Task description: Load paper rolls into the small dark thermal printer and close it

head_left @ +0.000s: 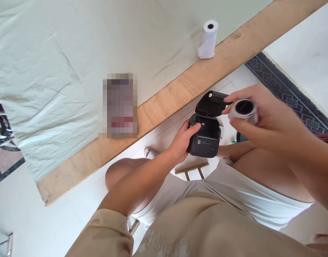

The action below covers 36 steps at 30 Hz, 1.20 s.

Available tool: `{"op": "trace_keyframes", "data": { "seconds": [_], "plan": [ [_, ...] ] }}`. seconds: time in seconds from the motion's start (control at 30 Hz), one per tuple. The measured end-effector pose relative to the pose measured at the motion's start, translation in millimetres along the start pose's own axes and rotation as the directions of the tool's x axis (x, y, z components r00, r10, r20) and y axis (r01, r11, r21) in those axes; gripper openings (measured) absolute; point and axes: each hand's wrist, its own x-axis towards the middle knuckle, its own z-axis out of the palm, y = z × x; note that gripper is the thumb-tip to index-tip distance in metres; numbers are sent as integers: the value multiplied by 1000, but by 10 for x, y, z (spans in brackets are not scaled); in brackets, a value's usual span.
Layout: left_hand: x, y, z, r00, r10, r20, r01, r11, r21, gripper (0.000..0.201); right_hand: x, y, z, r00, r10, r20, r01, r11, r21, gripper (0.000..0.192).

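The small black printer [205, 137] sits in the person's lap area, held below the edge of the wooden table [164, 101], with its lid [212, 103] swung up and back so the paper bay opens upward and toward the camera. The left hand [183, 141] wraps the printer's left side, fingers curled round the body and the thumb hooked over the rim of the open bay, steadying it. The right hand [262, 114] is raised just to the right of the lid and slightly above the bay, its fingers closed around a paper roll [244, 110]; the roll's dark hollow core faces the camera, so its long axis points roughly toward the viewer and away, not across the bay. The roll is near the lid's free edge, seemingly just apart from it, and the right hand is the nearer one to the opening. The bay lies down and to the left of the roll, with the raised lid standing between the roll and the table edge, so open room lies on the near side and above the bay. A second roll [208, 39] stands upright on the pale cloth [59, 60] by the far part of the table edge, well apart from both hands. A blurred flat object [119, 105] lies on the cloth nearer the left
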Motion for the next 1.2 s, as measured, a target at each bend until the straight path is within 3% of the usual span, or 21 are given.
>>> {"op": "trace_keyframes", "data": {
  "seconds": [0.1,0.27,0.4,0.5,0.6,0.83,0.9,0.97,1.03,1.07,1.13,1.17,1.2],
  "plan": [
    [19,1,16,999,33,10,-33,999,1,48,36,176,155,978,-181,100,194,971,-141,49],
    [56,-8,0,999,48,-6,-47,998,37,54,78,391,314,984,-156,85,172,958,-231,38],
    [101,-32,-17,999,54,-5,-54,998,45,56,30,452,378,970,-222,101,241,933,-268,25],
    [130,-35,6,998,63,20,-63,998,16,56,0,449,409,973,-228,36,230,940,-254,11],
    [144,-21,53,996,84,33,-84,996,-1,54,-9,456,421,975,-220,-21,211,955,-206,11],
    [149,-3,112,993,110,49,-111,994,4,55,-40,463,366,895,-440,-74,420,887,-191,20],
    [141,-2,104,993,105,53,-107,994,22,61,-73,431,321,872,-490,12,487,863,-133,18],
    [128,-3,87,994,96,56,-99,993,64,66,-111,396,259,850,-499,171,513,857,-52,5],
    [113,-7,64,995,81,56,-87,990,109,72,-148,370,176,843,-466,268,483,875,0,18],
    [106,-10,50,996,73,56,-79,989,126,76,-164,363,129,873,-417,252,430,903,4,22],
    [97,-15,25,996,57,63,-66,986,151,81,-186,365,43,969,-226,98,229,973,-29,23],
    [93,-17,14,996,52,74,-64,985,162,84,-189,372,12,996,-91,-9,91,995,-35,22],
    [89,-18,5,995,49,92,-64,983,174,87,-186,384,-6,994,36,-106,-38,999,-17,21]
  ]
}}
